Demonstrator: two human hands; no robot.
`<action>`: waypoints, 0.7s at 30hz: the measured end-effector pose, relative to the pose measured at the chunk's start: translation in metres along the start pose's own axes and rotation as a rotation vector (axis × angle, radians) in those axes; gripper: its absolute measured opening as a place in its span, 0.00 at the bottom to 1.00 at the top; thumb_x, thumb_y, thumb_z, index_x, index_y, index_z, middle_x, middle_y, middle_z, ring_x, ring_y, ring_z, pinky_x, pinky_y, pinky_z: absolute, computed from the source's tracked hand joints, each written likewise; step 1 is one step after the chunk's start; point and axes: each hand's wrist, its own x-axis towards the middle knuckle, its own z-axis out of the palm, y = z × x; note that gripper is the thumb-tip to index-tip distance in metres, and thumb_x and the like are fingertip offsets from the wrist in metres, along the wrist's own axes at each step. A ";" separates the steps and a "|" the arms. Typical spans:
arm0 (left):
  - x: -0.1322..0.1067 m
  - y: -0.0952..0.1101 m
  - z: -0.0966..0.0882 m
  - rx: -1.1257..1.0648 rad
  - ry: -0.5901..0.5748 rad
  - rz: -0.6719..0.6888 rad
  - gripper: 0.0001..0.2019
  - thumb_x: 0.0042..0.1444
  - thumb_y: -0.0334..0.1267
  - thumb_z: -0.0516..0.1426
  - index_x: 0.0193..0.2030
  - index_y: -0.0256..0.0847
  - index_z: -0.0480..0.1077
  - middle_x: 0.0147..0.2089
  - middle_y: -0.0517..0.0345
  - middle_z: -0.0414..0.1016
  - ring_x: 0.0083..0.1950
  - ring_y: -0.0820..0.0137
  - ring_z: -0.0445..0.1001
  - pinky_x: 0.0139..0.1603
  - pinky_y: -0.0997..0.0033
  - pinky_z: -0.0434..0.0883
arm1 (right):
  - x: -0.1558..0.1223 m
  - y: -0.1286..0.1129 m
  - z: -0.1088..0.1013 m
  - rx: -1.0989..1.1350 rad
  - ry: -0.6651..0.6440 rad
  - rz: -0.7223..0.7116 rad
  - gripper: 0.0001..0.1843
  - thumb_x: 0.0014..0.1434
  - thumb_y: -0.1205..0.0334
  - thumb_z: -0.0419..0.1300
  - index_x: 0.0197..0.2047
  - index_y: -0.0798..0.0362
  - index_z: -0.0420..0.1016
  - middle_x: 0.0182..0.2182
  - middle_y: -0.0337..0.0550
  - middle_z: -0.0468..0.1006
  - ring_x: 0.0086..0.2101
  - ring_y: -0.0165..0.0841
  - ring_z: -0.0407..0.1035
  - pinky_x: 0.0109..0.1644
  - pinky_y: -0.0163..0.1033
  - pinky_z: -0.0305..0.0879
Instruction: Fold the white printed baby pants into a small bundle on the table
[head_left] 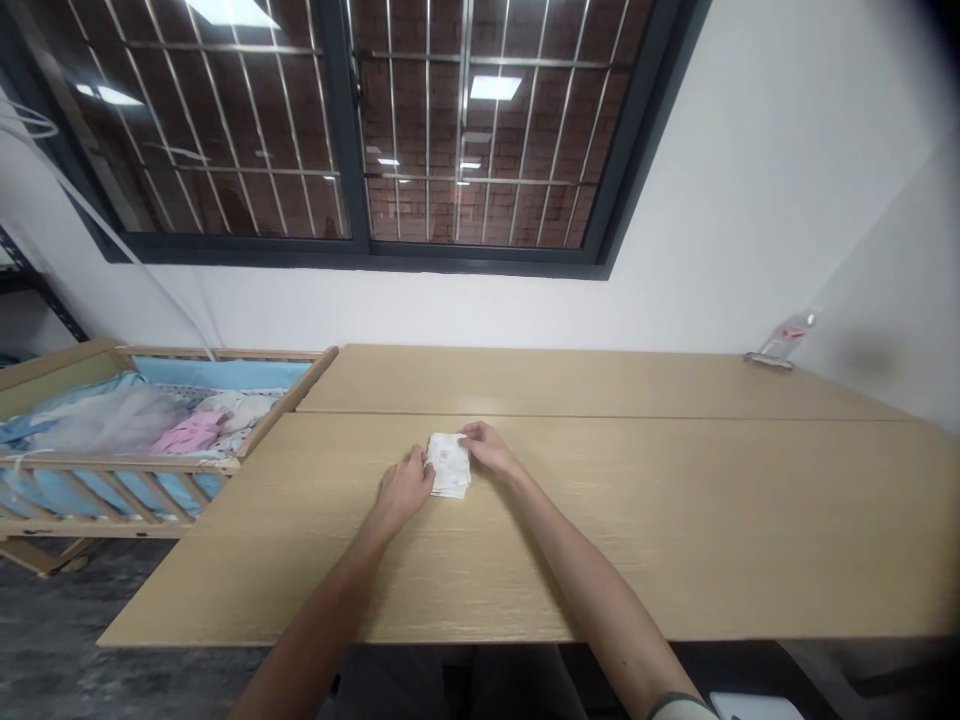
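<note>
A small folded white cloth with a faint print (450, 464) lies on the light wooden table (675, 520), near its middle. My left hand (405, 486) rests at the cloth's left edge, fingers curled and pinching it. My right hand (487, 448) sits at the cloth's upper right corner, fingertips pressed down on it. Both forearms reach in from the bottom of the view.
A wooden baby crib (135, 450) with blue lining, a grey veil and pink clothes stands against the table's left end. A plastic bottle (784, 338) lies at the far right corner by the white wall. A barred window fills the wall above.
</note>
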 end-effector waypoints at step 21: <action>-0.088 0.066 0.047 0.227 0.143 0.135 0.30 0.66 0.48 0.50 0.70 0.31 0.63 0.69 0.30 0.64 0.72 0.40 0.58 0.69 0.40 0.57 | -0.077 -0.070 0.010 -0.557 -0.665 -0.638 0.27 0.74 0.46 0.46 0.72 0.41 0.61 0.72 0.36 0.58 0.72 0.37 0.48 0.76 0.49 0.42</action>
